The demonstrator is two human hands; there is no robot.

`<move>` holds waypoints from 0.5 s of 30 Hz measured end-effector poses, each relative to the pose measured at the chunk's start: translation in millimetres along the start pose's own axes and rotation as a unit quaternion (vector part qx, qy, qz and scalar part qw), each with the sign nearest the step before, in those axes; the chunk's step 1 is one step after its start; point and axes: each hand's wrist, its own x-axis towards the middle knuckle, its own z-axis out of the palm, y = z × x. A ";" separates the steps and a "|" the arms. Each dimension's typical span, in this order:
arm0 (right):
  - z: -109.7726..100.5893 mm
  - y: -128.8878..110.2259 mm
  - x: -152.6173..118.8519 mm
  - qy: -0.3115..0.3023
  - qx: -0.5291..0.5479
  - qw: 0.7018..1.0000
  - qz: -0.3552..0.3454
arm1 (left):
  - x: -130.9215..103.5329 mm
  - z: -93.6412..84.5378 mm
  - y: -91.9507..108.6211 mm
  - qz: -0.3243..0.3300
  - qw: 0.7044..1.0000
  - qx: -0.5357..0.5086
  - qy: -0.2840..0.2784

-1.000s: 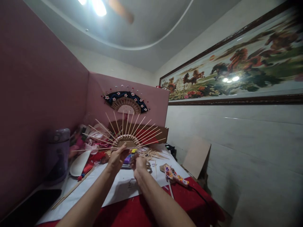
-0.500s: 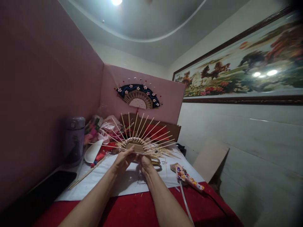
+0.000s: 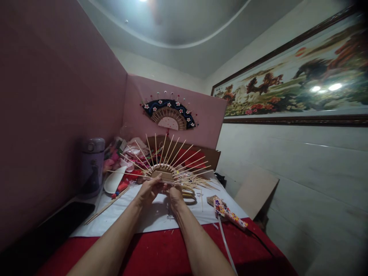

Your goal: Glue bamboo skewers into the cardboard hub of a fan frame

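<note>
A cardboard half-round frame (image 3: 162,175) with several thin sticks fanning out from its curved edge is held above the white sheet. My left hand (image 3: 150,189) pinches its lower edge, thumb on the front face. Beside it, my right hand (image 3: 174,193) grips the lower right edge, with its fingertips partly hidden. Gold-handled scissors (image 3: 189,196) lie just right of my right hand, near a pile of loose sticks (image 3: 201,181). On the pink board behind, a dark blue flowered fan (image 3: 169,113) is pinned.
A flower-patterned glue gun (image 3: 228,213) with a cord lies at the right. At the left stand a purple bottle (image 3: 92,168), a white dish (image 3: 114,181) and a dark phone-like slab (image 3: 76,214). Fabric scraps (image 3: 135,151) are heaped behind.
The camera view has shifted slightly, so the scene sits a little higher. Both hands keep hold of the stick frame, which has barely moved.
</note>
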 end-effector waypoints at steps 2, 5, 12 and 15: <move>-0.7 0.7 -0.8 0.005 -0.058 0.998 -0.008 | 0.1 0.3 1.3 0.004 1.000 0.000 0.005; -0.9 1.5 -2.4 0.006 -0.141 0.990 -0.023 | 0.5 0.5 2.5 0.011 1.000 0.004 0.014; -1.1 -7.7 -18.4 -0.008 -0.383 0.920 -0.079 | 5.4 -6.4 1.2 0.026 0.998 0.028 0.041; 0.7 -17.1 -30.2 -0.024 -0.472 0.875 -0.101 | 4.7 -9.2 1.0 0.024 0.998 0.041 0.053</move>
